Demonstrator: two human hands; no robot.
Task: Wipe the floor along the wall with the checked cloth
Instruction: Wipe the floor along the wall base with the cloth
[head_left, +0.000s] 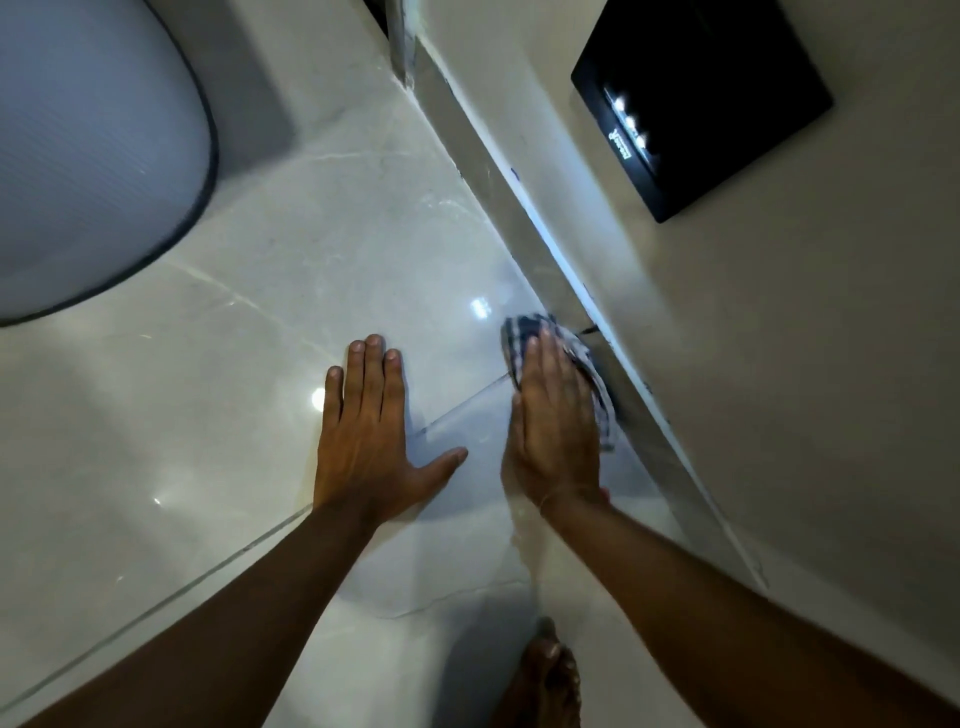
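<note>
Two hands are down on the pale tiled floor (249, 364), and each does a different job. The right hand (553, 421) lies flat with its fingers together, pressing the checked cloth (519, 332) onto the floor just beside the skirting (524, 223) at the foot of the wall (779, 364); it grips nothing, only bears down on the cloth, which shows past the fingertips and along the hand's outer edge. The left hand (366, 431) is spread open on the bare tile, thumb out, empty, and appears to prop the person's weight. To wipe well here, the person would likely keep the palm flat so the cloth stays spread, run its edge tight against the skirting where dirt tends to collect, and push in long overlapping passes along the wall. The cloth looks bunched near the wall, so smoothing it may give better contact. The floor is glossy and may be slippery, so the supporting hand needs firm footing.
</note>
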